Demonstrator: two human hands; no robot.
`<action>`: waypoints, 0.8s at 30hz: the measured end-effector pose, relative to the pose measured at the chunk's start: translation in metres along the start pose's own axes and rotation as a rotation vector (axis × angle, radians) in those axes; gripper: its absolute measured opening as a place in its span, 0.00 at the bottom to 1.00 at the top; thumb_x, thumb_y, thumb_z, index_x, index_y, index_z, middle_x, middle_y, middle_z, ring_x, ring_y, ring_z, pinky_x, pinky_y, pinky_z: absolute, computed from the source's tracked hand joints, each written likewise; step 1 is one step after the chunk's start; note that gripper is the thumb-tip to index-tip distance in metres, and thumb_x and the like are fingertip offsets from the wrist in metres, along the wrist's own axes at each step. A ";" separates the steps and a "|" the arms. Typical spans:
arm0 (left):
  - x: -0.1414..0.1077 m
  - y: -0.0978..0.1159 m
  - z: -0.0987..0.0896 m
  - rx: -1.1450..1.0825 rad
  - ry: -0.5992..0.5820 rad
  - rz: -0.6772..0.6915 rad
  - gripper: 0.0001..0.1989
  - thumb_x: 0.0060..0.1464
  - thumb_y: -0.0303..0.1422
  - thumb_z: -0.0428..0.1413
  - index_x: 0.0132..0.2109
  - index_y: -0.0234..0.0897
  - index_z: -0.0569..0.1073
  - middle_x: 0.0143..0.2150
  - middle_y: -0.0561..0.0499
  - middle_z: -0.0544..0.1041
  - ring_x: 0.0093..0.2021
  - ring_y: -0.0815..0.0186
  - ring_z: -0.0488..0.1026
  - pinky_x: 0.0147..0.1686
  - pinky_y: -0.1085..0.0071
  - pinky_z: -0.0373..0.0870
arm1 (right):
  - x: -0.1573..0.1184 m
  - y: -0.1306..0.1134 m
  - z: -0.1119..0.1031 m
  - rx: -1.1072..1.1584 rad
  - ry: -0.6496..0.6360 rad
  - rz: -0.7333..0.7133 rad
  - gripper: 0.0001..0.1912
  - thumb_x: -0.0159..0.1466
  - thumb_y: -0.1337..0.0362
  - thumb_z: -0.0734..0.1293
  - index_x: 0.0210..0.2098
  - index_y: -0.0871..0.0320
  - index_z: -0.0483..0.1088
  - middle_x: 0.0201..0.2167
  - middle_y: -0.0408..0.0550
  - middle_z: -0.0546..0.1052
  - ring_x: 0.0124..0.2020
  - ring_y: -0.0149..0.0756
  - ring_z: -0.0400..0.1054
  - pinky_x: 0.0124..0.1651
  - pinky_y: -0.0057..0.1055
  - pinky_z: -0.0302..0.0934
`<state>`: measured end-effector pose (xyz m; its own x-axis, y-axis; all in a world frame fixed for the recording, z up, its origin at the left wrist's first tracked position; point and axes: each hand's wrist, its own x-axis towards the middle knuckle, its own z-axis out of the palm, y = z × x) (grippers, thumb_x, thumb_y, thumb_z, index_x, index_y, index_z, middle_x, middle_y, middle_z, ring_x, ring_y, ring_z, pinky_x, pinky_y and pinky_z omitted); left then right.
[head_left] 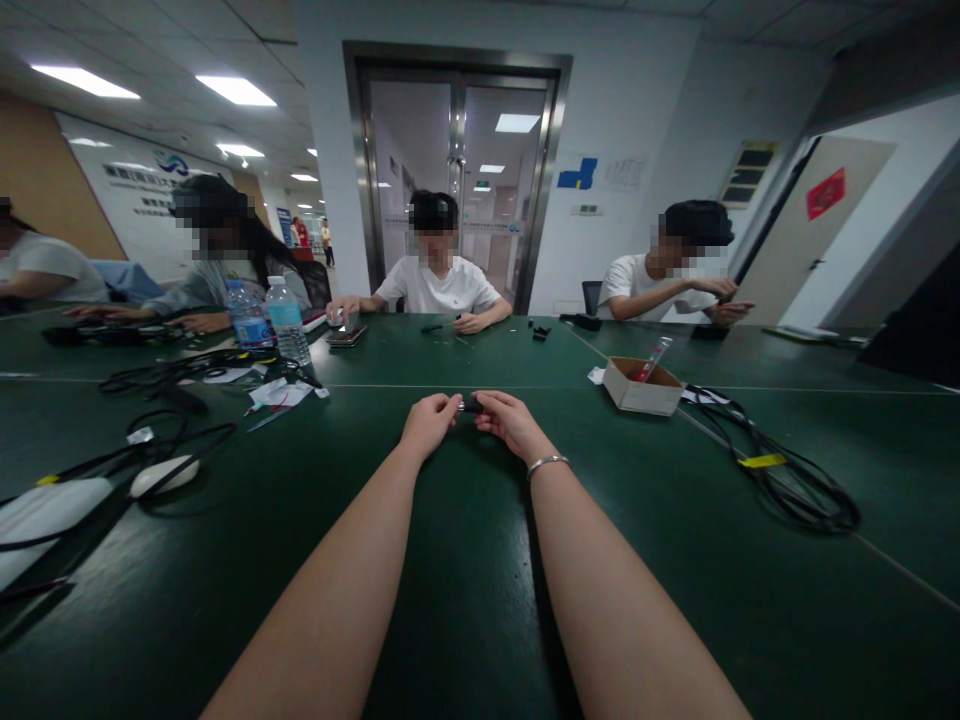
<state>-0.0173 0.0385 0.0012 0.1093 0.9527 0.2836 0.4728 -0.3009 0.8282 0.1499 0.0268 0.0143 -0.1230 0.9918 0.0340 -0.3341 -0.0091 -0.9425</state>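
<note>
Between my two hands, over the middle of the green table [465, 520], is a small black object [471, 405] with a light, metallic-looking end on its left side. The fingertips of my left hand [431, 422] pinch the light end. My right hand [511, 420], with a silver bracelet at its wrist, has its fingers closed on the black part. Both hands are nearly touching. What exactly the object is cannot be made out at this size.
A cardboard box [643, 388] and coiled black cable [787, 480] lie on the right. Bottles [287, 320], cables, papers and a white mouse [165, 476] are on the left. Several people sit around the table; small black pieces [540, 332] lie across it.
</note>
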 end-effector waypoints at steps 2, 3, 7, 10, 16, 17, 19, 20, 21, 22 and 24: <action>0.000 0.000 0.000 -0.006 0.001 0.008 0.24 0.54 0.52 0.46 0.31 0.36 0.72 0.25 0.52 0.73 0.24 0.68 0.67 0.26 0.72 0.61 | 0.000 0.000 0.000 0.003 0.002 -0.004 0.08 0.54 0.66 0.73 0.32 0.62 0.73 0.24 0.46 0.74 0.21 0.27 0.67 0.23 0.22 0.67; 0.000 0.000 0.000 -0.004 0.005 0.012 0.24 0.54 0.52 0.46 0.31 0.36 0.72 0.25 0.52 0.73 0.25 0.68 0.67 0.27 0.72 0.61 | 0.000 0.000 0.000 0.005 0.001 -0.006 0.08 0.54 0.66 0.74 0.31 0.62 0.73 0.24 0.46 0.74 0.21 0.27 0.67 0.23 0.22 0.66; -0.001 0.001 0.000 0.016 0.021 0.016 0.24 0.54 0.52 0.46 0.29 0.36 0.72 0.24 0.52 0.73 0.25 0.67 0.68 0.27 0.72 0.60 | 0.000 0.001 -0.001 0.005 -0.022 -0.014 0.10 0.51 0.65 0.76 0.31 0.61 0.74 0.24 0.46 0.74 0.21 0.27 0.66 0.22 0.22 0.65; -0.002 0.003 -0.002 0.032 0.012 0.000 0.25 0.54 0.53 0.45 0.29 0.36 0.72 0.23 0.52 0.73 0.25 0.67 0.68 0.27 0.72 0.60 | 0.000 0.002 -0.003 -0.007 -0.036 -0.016 0.11 0.51 0.65 0.76 0.32 0.61 0.74 0.24 0.45 0.74 0.21 0.27 0.66 0.23 0.22 0.65; -0.003 0.007 -0.005 0.068 -0.002 -0.029 0.26 0.55 0.53 0.44 0.28 0.36 0.72 0.22 0.52 0.73 0.23 0.67 0.67 0.26 0.71 0.58 | 0.002 0.004 -0.005 -0.034 -0.046 -0.034 0.11 0.51 0.67 0.75 0.34 0.61 0.75 0.26 0.44 0.73 0.21 0.25 0.67 0.25 0.20 0.66; -0.003 0.007 -0.005 0.073 -0.003 -0.032 0.26 0.55 0.53 0.44 0.27 0.36 0.72 0.22 0.52 0.72 0.23 0.67 0.67 0.26 0.71 0.58 | 0.003 0.004 -0.005 -0.038 -0.052 -0.038 0.11 0.52 0.67 0.75 0.34 0.61 0.75 0.26 0.44 0.74 0.21 0.25 0.67 0.25 0.20 0.67; -0.003 0.007 -0.005 0.078 -0.003 -0.037 0.27 0.55 0.53 0.44 0.27 0.36 0.72 0.21 0.52 0.72 0.22 0.67 0.66 0.26 0.71 0.58 | 0.003 0.005 -0.006 -0.042 -0.065 -0.043 0.11 0.52 0.68 0.75 0.35 0.61 0.75 0.26 0.44 0.74 0.22 0.25 0.68 0.25 0.20 0.67; -0.003 0.007 -0.005 0.080 -0.003 -0.037 0.27 0.55 0.53 0.44 0.27 0.36 0.72 0.21 0.52 0.72 0.22 0.67 0.66 0.26 0.71 0.58 | 0.003 0.005 -0.006 -0.043 -0.070 -0.043 0.11 0.52 0.69 0.74 0.35 0.61 0.75 0.27 0.44 0.74 0.22 0.25 0.68 0.25 0.20 0.67; -0.002 0.007 -0.005 0.081 -0.003 -0.035 0.27 0.55 0.53 0.43 0.26 0.36 0.72 0.21 0.52 0.71 0.22 0.67 0.66 0.26 0.71 0.58 | 0.003 0.005 -0.006 -0.042 -0.075 -0.043 0.11 0.52 0.69 0.74 0.36 0.61 0.75 0.27 0.44 0.74 0.22 0.25 0.68 0.26 0.20 0.68; -0.002 0.006 -0.006 0.080 -0.004 -0.032 0.28 0.55 0.54 0.43 0.26 0.36 0.72 0.20 0.52 0.71 0.22 0.67 0.66 0.26 0.71 0.58 | 0.003 0.005 -0.006 -0.039 -0.078 -0.040 0.11 0.53 0.70 0.74 0.36 0.61 0.75 0.27 0.44 0.74 0.22 0.25 0.69 0.26 0.20 0.68; -0.003 0.007 -0.006 0.076 -0.003 -0.033 0.28 0.56 0.54 0.42 0.25 0.36 0.72 0.20 0.52 0.71 0.22 0.66 0.67 0.27 0.70 0.58 | 0.002 0.005 -0.007 -0.028 -0.082 -0.033 0.12 0.53 0.72 0.73 0.37 0.60 0.74 0.27 0.43 0.74 0.23 0.26 0.70 0.27 0.20 0.69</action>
<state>-0.0197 0.0337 0.0087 0.0955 0.9622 0.2550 0.5415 -0.2652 0.7978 0.1544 0.0299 0.0078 -0.1884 0.9779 0.0909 -0.3127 0.0280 -0.9494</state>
